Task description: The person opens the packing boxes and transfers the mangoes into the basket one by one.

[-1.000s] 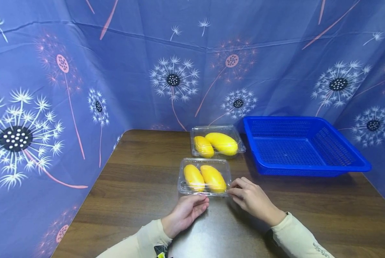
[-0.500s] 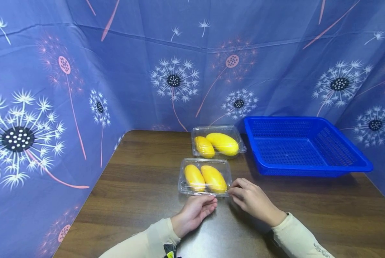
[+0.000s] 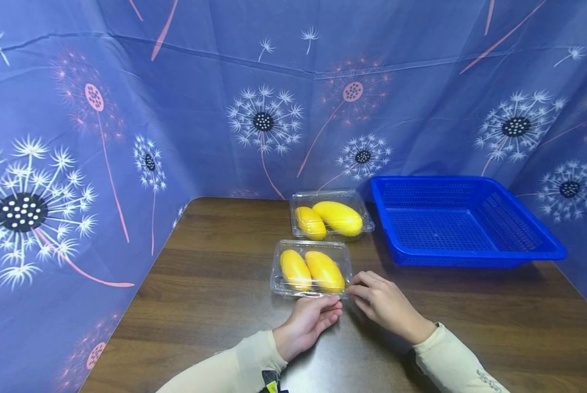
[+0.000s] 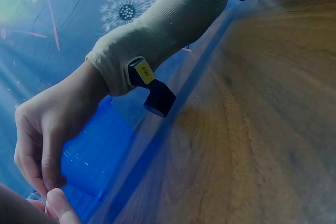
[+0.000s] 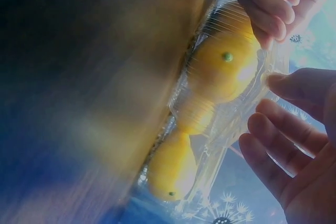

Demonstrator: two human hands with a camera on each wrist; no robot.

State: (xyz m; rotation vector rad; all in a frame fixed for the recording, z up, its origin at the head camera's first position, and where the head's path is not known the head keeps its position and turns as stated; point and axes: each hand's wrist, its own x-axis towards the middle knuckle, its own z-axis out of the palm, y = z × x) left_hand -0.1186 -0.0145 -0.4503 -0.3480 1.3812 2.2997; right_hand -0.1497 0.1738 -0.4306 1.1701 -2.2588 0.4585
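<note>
A clear plastic clamshell box with two yellow mangoes inside stands on the table, lid down. My left hand pinches its near rim close to the right corner, thumb above and bent fingers below. At that corner my right hand pinches the edge between thumb and fingertips. In the right wrist view my left hand is on the rim, while the other fingers of my right hand are spread apart from the box. The left wrist view shows my right hand close to my left thumb.
Just behind stands a second clear box with two more mangoes. A blue perforated basket sits at the back right of the wooden table. Blue dandelion-print cloth hangs around the back and sides.
My left hand has slid right along the near rim of the front box, towards my right hand. My right hand and both boxes have stayed in place.
</note>
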